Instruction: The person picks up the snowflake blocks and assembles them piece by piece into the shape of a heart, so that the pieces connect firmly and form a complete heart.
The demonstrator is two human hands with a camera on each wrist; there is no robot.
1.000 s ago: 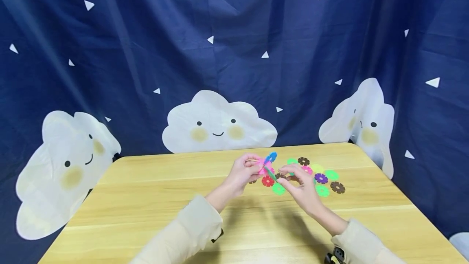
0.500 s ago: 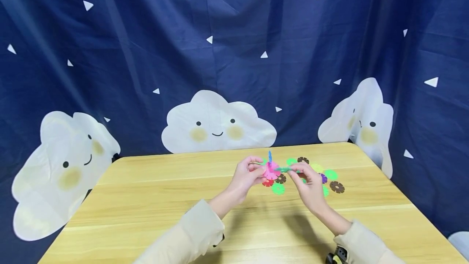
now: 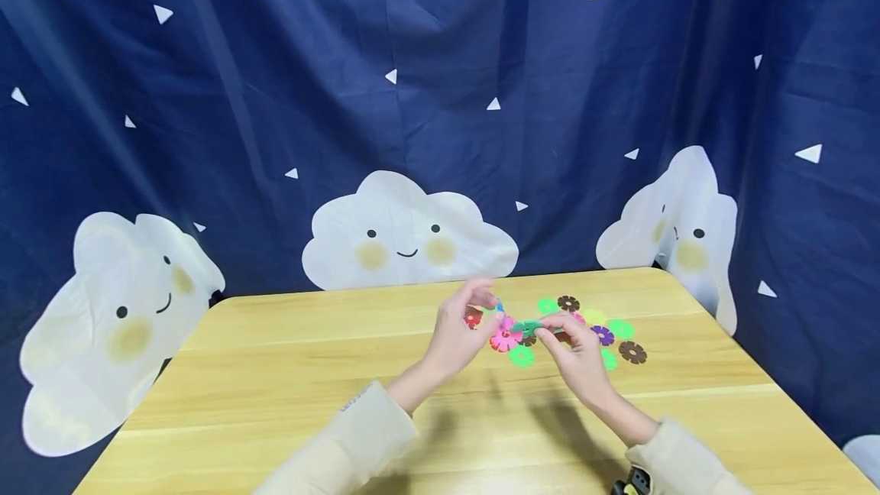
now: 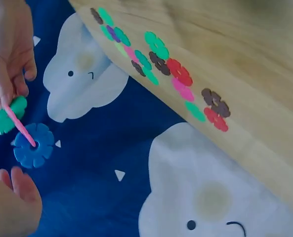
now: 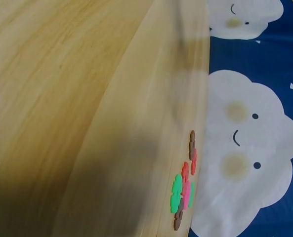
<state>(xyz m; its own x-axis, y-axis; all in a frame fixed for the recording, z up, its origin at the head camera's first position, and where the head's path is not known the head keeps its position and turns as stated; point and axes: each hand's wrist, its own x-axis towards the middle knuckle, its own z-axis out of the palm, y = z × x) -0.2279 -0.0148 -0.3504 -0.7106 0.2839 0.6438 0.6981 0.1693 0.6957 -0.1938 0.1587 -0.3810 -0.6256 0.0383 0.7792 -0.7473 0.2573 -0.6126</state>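
My right hand (image 3: 574, 350) pinches a green snowflake disc (image 3: 528, 328) between thumb and fingers, above the table. A pink disc (image 4: 20, 126), seen edge-on in the left wrist view, is slotted to that green one. At its other end sits a blue disc (image 4: 33, 145). My left hand (image 3: 459, 333) is beside this joined piece, fingers loosely bent. In the left wrist view a gap shows between its fingertips and the blue disc. The right wrist view shows neither hand.
Loose discs lie on the wooden table (image 3: 275, 373), among them a purple one (image 3: 603, 335), a brown one (image 3: 632, 352) and a green one (image 3: 521, 356). A dark blue curtain (image 3: 440, 98) with clouds hangs behind the far edge.
My left hand has come off the joined discs and drawn slightly left, its fingers loosened. The joined piece has turned, and my right hand still pinches its green disc.
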